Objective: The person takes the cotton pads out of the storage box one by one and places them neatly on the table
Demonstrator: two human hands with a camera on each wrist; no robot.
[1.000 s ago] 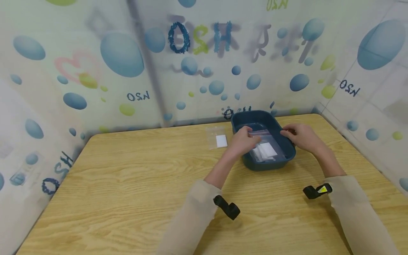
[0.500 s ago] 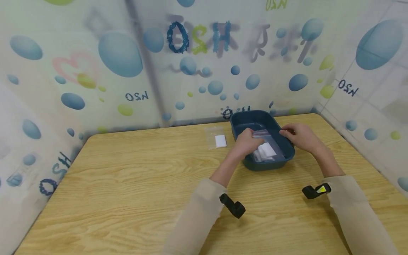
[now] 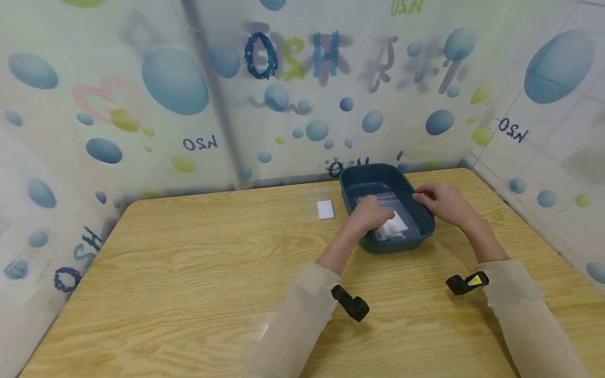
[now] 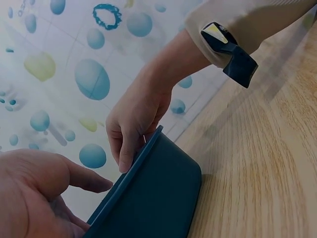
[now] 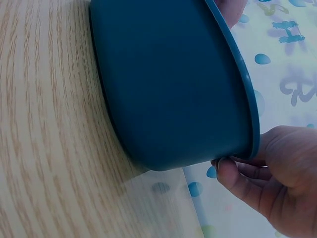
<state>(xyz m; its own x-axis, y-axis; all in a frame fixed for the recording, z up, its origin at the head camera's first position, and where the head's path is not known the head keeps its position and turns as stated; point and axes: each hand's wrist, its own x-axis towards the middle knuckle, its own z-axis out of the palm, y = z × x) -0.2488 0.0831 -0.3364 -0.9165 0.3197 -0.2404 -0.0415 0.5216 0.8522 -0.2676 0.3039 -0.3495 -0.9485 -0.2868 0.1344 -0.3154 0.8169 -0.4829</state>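
Left hand [image 3: 371,214] has shifted farther over the zip bags [image 3: 397,224] in the blue tub [image 3: 391,246], can't tell its grip, right hand [image 3: 442,201] pinching the rim, so bag handling seems under way.

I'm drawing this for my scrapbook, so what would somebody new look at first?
Probably the wall, with its big blue spots and letters, behind the table. Next comes the dark blue tub at the table's far right: it has clear bags inside, the left grip over them and the right grip at its rim. A lone bag with a white square lies just left of the tub.
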